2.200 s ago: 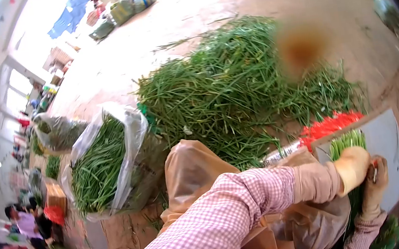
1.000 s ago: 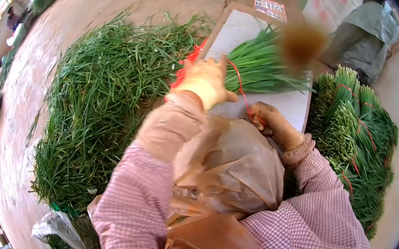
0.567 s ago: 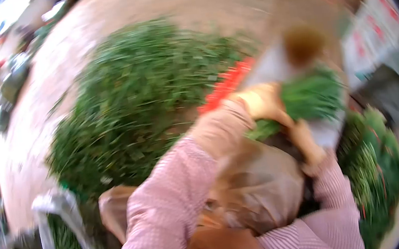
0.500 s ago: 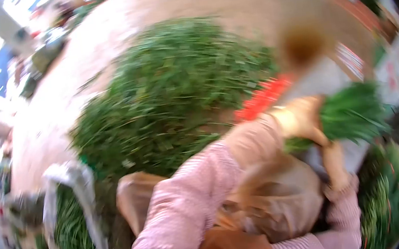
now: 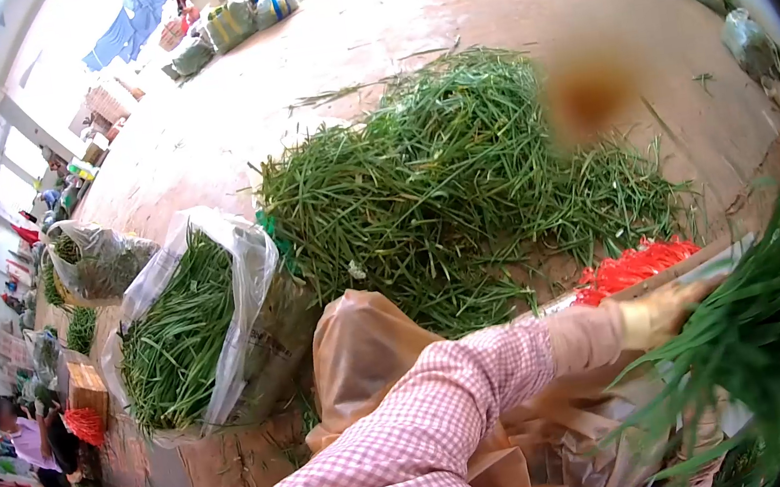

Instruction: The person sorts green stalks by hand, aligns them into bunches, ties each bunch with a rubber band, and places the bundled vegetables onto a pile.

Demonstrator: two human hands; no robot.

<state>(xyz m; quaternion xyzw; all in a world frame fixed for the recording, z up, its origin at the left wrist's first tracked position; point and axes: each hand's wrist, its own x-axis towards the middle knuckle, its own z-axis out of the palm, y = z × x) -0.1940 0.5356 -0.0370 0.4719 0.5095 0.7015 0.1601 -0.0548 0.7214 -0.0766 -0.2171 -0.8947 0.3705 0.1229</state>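
My left hand, in a pale glove, reaches to the right edge of the board, its blurred fingers stretched out beside a loose-leafed green bundle. The bundle is raised at the far right, its long leaves fanning left and down. Those leaves cover my right hand; only bits of its glove and sleeve show below, so its fingers are hidden. Red ties lie along the board's near left edge. Beyond them spreads a large heap of loose green stalks.
An open plastic bag of greens stands at the left, with another bag behind it. A person is at the far left near a cardboard box. Filled sacks line the back. My covered knee is beside the heap.
The view has swung right to left and back over the heap. The bundle, earlier lying on the board with a red tie at it, is now lifted at the right, and my left hand is no longer around it.
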